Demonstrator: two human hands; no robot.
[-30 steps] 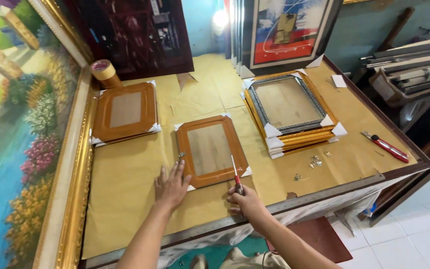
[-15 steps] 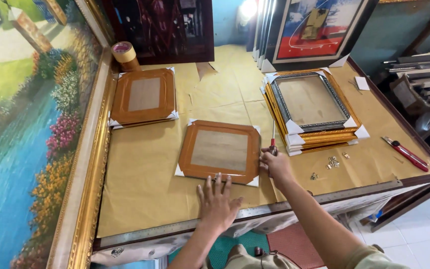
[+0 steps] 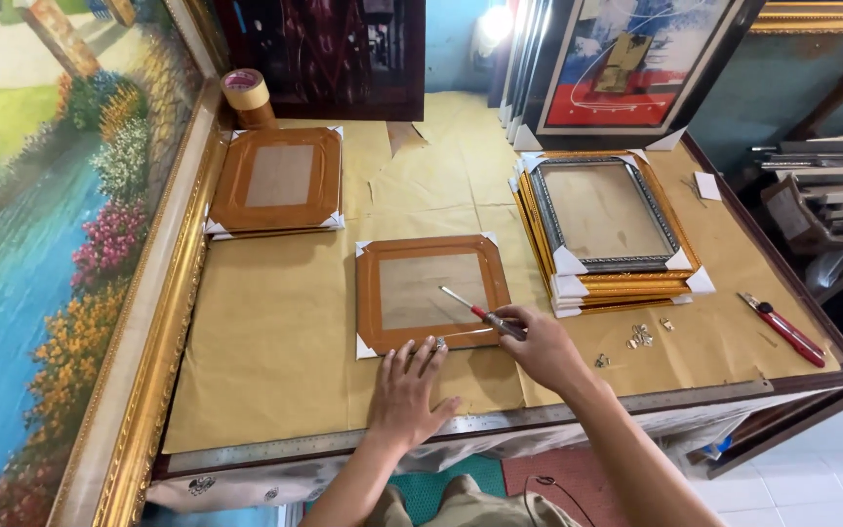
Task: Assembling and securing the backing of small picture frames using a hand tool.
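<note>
- Brown paper (image 3: pixel 275 332) is spread over a worktable, with a metal ruler (image 3: pixel 500 420) laid along its near edge.
- At the middle of the table an orange-brown picture frame (image 3: pixel 429 291) is laid back side up, white protectors fitted on its corners.
- The left hand (image 3: pixel 408 390) is pressed flat on the paper at the frame's near edge — fingers spread, nothing grasped, the fingertips (image 3: pixel 431 346) touching the frame's lower rail.
- A screwdriver (image 3: pixel 480 314) with a red-and-black handle is gripped in the closed right hand (image 3: pixel 539 346); its metal shaft is angled up and to the left over the frame's backing board.
- A second frame (image 3: pixel 280 181) of the same colour is set at the far left, just beside a roll of brown tape (image 3: pixel 246 93).
- To the right a stack of gold frames (image 3: pixel 612 229) is topped by a silver one.
- Small metal fittings (image 3: pixel 641 337) are scattered on the paper near the stack, and a red utility knife (image 3: pixel 782 329) is laid well apart, by the table's right edge.
- A large landscape painting (image 3: pixel 41 244) in a gilt frame is leaned along the left side — further framed pictures are stood at the back.
</note>
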